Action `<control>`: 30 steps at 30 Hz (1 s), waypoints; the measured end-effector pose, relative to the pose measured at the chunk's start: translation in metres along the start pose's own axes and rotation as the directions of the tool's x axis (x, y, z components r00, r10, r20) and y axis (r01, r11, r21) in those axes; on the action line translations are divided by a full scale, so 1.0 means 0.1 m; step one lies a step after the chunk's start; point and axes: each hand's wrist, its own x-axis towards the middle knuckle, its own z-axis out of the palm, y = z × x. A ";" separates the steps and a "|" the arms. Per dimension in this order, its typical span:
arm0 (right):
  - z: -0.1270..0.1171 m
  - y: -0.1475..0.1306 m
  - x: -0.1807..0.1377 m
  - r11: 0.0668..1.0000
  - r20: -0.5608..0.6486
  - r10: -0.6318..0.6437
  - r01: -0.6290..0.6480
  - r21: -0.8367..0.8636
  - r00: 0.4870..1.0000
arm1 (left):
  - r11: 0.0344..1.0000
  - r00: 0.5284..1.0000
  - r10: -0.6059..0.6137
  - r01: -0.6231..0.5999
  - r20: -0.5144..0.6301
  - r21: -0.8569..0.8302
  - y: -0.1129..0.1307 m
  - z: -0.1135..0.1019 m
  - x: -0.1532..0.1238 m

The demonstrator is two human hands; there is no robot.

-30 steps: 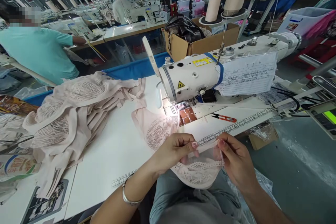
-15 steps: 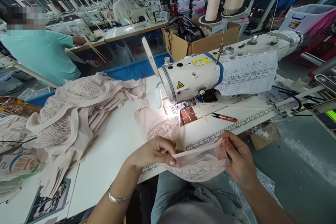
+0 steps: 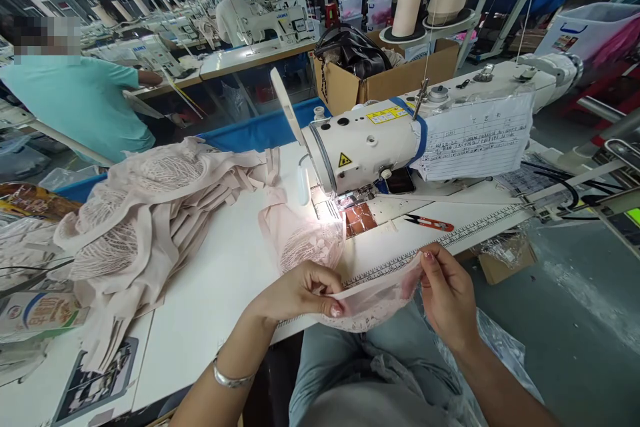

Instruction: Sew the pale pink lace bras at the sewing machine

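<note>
Between my hands, over the table's front edge, a sheer pale pink bra cup [image 3: 373, 307] with a lace lower edge is stretched. My left hand [image 3: 303, 293] pinches the left end of its upper edge between thumb and fingers. At the other end, my right hand [image 3: 447, 297] grips the corner with thumb and fingertips. Another lace cup [image 3: 313, 243] lies flat beside the lit needle area of the white sewing machine [image 3: 367, 143]; whether the two cups are joined is hidden behind my left hand.
A heap of pale pink bras [image 3: 150, 213] covers the table's left side. Red thread snips [image 3: 430, 222] lie right of the needle plate, near a printed ruler strip [image 3: 480, 223]. Behind the machine are a cardboard box [image 3: 400, 80] and thread cones [image 3: 409, 3]. A person in turquoise [image 3: 75, 103] sits far left.
My right hand has shifted slightly left, and its end of the cup has narrowed and folded up. The lace edge hangs a little higher. My left hand keeps its pinch.
</note>
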 end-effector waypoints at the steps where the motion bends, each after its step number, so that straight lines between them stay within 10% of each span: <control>1: 0.01 -0.02 0.00 1.000 0.031 0.008 -0.009 0.024 0.999 | 1.000 1.000 -0.009 0.009 -0.005 -0.018 0.00 0.01 0.00; 20: 0.01 -0.01 0.02 0.985 0.033 0.002 -0.007 0.172 0.999 | 0.996 0.990 0.092 -0.093 -0.108 0.002 -0.01 0.01 0.03; 25: -0.10 0.08 0.14 0.990 0.159 -0.033 0.054 -0.129 0.987 | 1.000 0.980 0.010 -0.004 -0.198 0.031 -0.02 0.02 0.06; 30: -0.13 0.30 0.81 0.473 0.342 -0.272 0.435 -0.766 0.899 | 0.985 0.922 -0.001 0.068 -0.388 0.160 -0.18 0.02 0.08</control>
